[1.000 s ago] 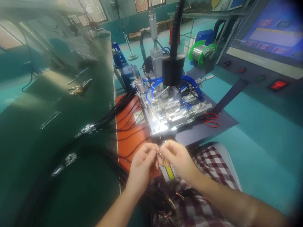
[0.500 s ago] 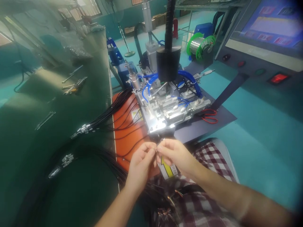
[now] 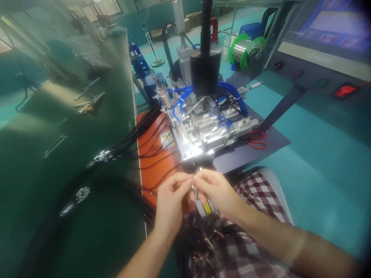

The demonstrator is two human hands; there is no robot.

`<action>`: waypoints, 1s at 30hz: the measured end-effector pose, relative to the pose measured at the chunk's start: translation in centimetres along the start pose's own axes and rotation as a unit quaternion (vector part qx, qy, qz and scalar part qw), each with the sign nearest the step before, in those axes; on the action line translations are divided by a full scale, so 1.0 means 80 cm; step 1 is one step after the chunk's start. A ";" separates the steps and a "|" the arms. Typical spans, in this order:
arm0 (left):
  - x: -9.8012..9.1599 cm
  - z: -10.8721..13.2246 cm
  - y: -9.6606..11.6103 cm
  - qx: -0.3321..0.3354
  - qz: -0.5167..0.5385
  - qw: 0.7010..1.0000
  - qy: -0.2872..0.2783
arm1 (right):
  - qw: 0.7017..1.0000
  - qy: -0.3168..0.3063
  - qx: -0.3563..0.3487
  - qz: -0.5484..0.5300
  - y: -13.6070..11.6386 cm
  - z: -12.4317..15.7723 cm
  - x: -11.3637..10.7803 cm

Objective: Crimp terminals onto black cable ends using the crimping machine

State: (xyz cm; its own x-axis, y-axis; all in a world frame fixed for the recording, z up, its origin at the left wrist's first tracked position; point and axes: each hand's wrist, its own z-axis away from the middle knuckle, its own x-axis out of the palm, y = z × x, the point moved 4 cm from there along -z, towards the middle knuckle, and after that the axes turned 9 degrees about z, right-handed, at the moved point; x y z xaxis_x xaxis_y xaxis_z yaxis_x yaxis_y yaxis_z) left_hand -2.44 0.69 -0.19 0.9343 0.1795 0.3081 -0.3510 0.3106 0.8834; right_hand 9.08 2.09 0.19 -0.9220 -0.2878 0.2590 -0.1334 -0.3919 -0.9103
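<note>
My left hand (image 3: pixel 174 195) and my right hand (image 3: pixel 213 193) meet fingertip to fingertip in front of the machine (image 3: pixel 208 135). Both are closed in a pinch. Whatever lies between the fingertips is too small and too covered to name. Just below the hands is a yellow and white label (image 3: pixel 207 208). Black cables with stripped, coloured wire ends (image 3: pixel 203 255) lie across the lap, over a checked cloth (image 3: pixel 252 247). Beside my left hand, more black cables (image 3: pixel 158 175) run over an orange surface (image 3: pixel 153 133).
Cable bundles with metal connectors (image 3: pixel 102 156) lie on the dark green table (image 3: pixel 95 239) at left. A black lamp-like cylinder (image 3: pixel 205 71) hangs over the machine. Red-handled scissors (image 3: pixel 257 139) lie at its right. A solder wire spool (image 3: pixel 246 50) and a control panel (image 3: pixel 321 69) stand beyond.
Both hands stay pinched together, with the fingertips drawn slightly closer. The camera view has shifted a little; the surroundings otherwise look the same.
</note>
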 end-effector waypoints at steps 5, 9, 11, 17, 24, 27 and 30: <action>-0.001 0.005 0.007 0.042 -0.077 0.996 0.012 | 0.989 0.070 -0.058 0.113 -0.002 0.002 -0.012; 0.000 0.012 0.015 0.116 -0.174 0.977 0.039 | 0.925 0.140 -0.184 0.300 -0.014 0.012 -0.017; 0.000 0.010 0.015 0.095 -0.159 0.982 0.031 | 0.916 0.149 -0.201 0.315 -0.017 0.013 -0.018; -0.004 -0.007 0.014 -0.035 0.009 0.999 -0.014 | 0.991 0.039 -0.010 0.128 -0.003 -0.004 -0.024; -0.007 -0.012 0.005 -0.048 0.018 0.999 -0.004 | 0.975 0.079 -0.079 0.192 0.000 -0.007 -0.034; -0.007 -0.012 0.000 -0.052 0.018 0.998 0.001 | 0.931 0.134 -0.202 0.273 -0.007 -0.002 -0.036; -0.008 -0.013 -0.001 -0.052 0.017 0.998 0.004 | 0.874 0.162 -0.320 0.326 -0.013 0.005 -0.035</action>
State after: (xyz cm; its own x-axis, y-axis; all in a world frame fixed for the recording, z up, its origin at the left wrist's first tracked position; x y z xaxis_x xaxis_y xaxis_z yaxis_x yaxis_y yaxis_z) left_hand -3.06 1.53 -0.78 0.9214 0.1989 0.3339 -0.3874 0.4001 0.8306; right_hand 11.95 2.97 0.52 -0.9185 0.0356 -0.3938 0.3790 0.3635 -0.8510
